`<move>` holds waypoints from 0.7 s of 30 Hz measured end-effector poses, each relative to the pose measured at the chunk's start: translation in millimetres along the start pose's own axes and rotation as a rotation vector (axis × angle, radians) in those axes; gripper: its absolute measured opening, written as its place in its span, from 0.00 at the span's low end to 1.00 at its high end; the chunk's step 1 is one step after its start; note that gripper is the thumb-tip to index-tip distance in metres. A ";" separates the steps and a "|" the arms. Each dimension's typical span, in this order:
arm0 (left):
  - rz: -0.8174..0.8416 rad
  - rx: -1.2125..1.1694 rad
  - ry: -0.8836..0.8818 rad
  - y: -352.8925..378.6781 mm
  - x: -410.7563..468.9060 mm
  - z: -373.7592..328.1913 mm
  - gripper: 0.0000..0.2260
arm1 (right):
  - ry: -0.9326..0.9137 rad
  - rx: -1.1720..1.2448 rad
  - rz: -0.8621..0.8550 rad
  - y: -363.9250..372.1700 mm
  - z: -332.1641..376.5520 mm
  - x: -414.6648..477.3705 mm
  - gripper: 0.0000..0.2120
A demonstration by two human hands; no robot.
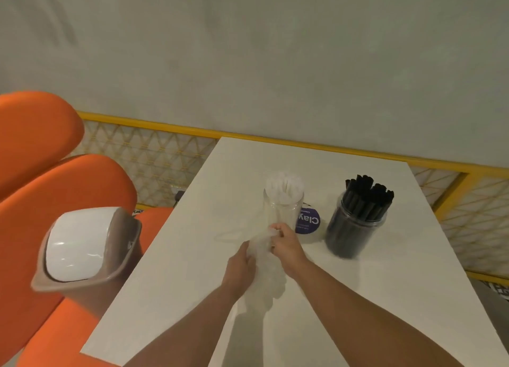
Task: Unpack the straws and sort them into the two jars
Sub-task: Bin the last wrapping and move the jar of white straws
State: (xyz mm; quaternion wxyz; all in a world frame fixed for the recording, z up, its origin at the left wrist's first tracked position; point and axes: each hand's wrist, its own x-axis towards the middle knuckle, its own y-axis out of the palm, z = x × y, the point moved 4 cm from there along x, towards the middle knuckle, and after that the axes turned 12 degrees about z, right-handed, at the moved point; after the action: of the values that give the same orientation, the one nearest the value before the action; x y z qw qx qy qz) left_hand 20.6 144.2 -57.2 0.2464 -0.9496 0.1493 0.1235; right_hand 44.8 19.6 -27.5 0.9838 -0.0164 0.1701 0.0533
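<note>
A clear jar (283,204) stands at the middle of the white table (385,298) with several white straws (285,183) upright in it. To its right a second clear jar (355,229) is packed with black straws (367,194). Just in front of the left jar both hands hold a crumpled clear plastic wrapper (264,267). My left hand (239,264) grips its left side. My right hand (286,245) pinches its top end. The wrapper hangs down between my wrists; I cannot tell whether any straws are inside it.
A grey bin with a white swing lid (85,245) stands at the table's left edge, in front of orange seats (41,201). A round purple label (308,220) lies between the jars. A yellow-framed lattice rail (170,152) runs behind the table.
</note>
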 end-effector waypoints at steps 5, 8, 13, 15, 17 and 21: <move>-0.014 -0.894 0.026 -62.3 -1.4 6.9 0.21 | -0.201 -0.346 0.205 72.2 18.7 5.1 0.17; 0.023 -1.198 0.059 -112.8 -4.3 2.3 0.19 | -0.298 -0.558 0.341 123.1 34.7 16.5 0.18; -0.093 -1.235 0.041 -193.3 -18.3 24.9 0.17 | -0.428 -0.758 0.451 200.4 70.6 35.8 0.15; -0.158 -1.150 0.068 -222.3 -27.8 38.2 0.13 | -0.450 -0.717 0.494 228.3 83.2 36.5 0.14; -0.298 -1.035 0.046 -252.4 -44.1 50.6 0.15 | -0.444 -0.679 0.555 253.0 89.5 34.8 0.13; -0.651 -0.658 -0.028 -306.6 -67.0 91.7 0.11 | -0.393 -0.686 0.601 281.3 80.6 35.3 0.12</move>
State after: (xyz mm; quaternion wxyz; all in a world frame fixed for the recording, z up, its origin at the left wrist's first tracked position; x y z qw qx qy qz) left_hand 49.4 461.1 17.8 -0.0401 -0.9730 -0.2072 0.0934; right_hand 73.7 306.8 32.5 0.8765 -0.2789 -0.0489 0.3894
